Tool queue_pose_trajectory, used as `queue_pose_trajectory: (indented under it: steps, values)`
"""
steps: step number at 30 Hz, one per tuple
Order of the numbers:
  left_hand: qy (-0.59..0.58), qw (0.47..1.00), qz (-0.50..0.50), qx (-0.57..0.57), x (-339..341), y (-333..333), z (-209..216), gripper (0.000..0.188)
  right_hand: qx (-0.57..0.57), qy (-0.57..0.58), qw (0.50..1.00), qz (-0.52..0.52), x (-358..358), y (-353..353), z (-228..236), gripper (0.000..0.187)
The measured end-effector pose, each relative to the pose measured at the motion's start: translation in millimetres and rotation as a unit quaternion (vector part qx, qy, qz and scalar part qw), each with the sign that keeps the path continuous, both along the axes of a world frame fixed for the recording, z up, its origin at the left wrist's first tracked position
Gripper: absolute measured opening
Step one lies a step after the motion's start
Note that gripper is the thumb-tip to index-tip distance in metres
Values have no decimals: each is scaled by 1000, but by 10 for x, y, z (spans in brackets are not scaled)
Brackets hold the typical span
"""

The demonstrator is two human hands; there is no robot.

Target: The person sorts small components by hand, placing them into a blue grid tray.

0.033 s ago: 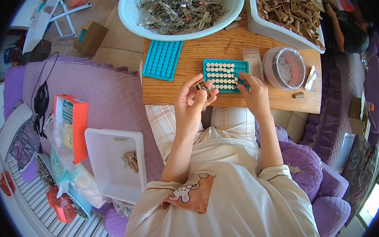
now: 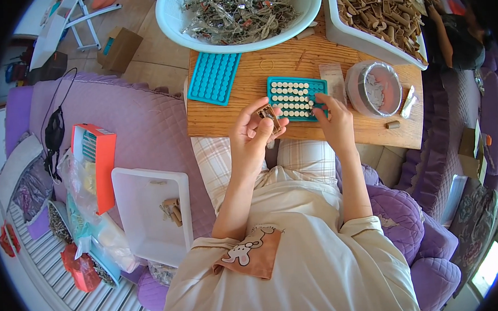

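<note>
My left hand (image 2: 253,131) grips a small brown casing (image 2: 269,119) with its hollow, part-filled side turned up. Just right of it, a teal tray (image 2: 318,80) on the wooden table holds rows of round, cream-white button-like pieces (image 2: 284,99). At the tray's right side my right hand (image 2: 336,124) has its thumb and fingertips bent together over the ends of the rows. Whatever is between those fingertips is too small to make out. Another teal tray (image 2: 214,79) with round hollows lies farther left.
A light-blue basin (image 2: 167,23) of wired parts and a white bin (image 2: 379,52) of brown casings stand at the back. Right of the tray are a lined tub (image 2: 356,95) and a loose casing (image 2: 392,125). A white box (image 2: 151,230) sits left; another person's arm (image 2: 442,38) shows far right.
</note>
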State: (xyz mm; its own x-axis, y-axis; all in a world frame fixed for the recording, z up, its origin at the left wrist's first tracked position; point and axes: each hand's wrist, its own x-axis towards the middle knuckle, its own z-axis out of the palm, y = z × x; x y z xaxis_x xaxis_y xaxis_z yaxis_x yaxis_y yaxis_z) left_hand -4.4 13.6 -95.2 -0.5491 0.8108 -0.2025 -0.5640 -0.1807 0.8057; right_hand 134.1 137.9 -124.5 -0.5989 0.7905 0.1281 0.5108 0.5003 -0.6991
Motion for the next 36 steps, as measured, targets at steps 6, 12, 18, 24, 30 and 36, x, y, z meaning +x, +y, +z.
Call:
queue_pose_trajectory:
  steps: [6, 12, 18, 24, 30, 36]
  values:
    - [-18, 998, -56, -6, 18, 15, 6, 33, 29, -11, 999, -33, -124, 75, -65, 22]
    - [-49, 996, -70, -6, -2, 2, -18, 39, 73, -74, 995, -6, -153, 108, -85, 15]
    - [-71, 993, -99, 2, -25, -11, -3, 33, 93, -78, 992, 30, -206, 113, -52, 14]
    - [-82, 992, -97, 8, -32, -8, 22, 32, 100, -88, 991, 18, -187, 107, -140, 14]
    - [-70, 991, -112, -11, -43, -46, 17, 33, 2, 98, 995, 13, -241, -39, 79, 16]
    - [-75, 989, -126, -3, 33, -16, 8, 35, 41, 220, 972, 79, -346, -463, 445, 26]
